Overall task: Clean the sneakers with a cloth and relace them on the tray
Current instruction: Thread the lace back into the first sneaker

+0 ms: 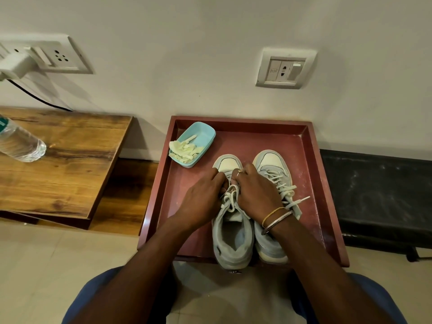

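two pale grey-blue sneakers stand side by side on a dark red tray [257, 141], toes toward 12 o'clock, heels hanging just past its 6 o'clock edge. the left sneaker [233, 242] has a cream toe panel and a wide open mouth with a pale fuzzy lining. its off-white lace [230, 199] is bunched in loose loops over the tongue. the right sneaker [271, 160], touching it on the 3 o'clock side, has the same cream toe. its laces [287, 190] run criss-cross up the front and spill off toward 3 o'clock, the tips lying on the tray.

both grips meet over the middle of the left sneaker. the left grip [205, 197] comes in from 7 o'clock, fingers curled in, pinching the lace. the right grip [254, 190] comes in from 5 o'clock across the right sneaker, fingers bent down round the same lace. it has a ring [239, 171] on one finger and bangles [275, 218] at the wrist.

at the tray's 10 o'clock corner sits a light blue dish [205, 132] with a crumpled pale yellow cloth [184, 149] lying in it and over its rim. out at 9 o'clock a wooden tabletop [58, 160] carries a clear bottle [18, 143] on its side.
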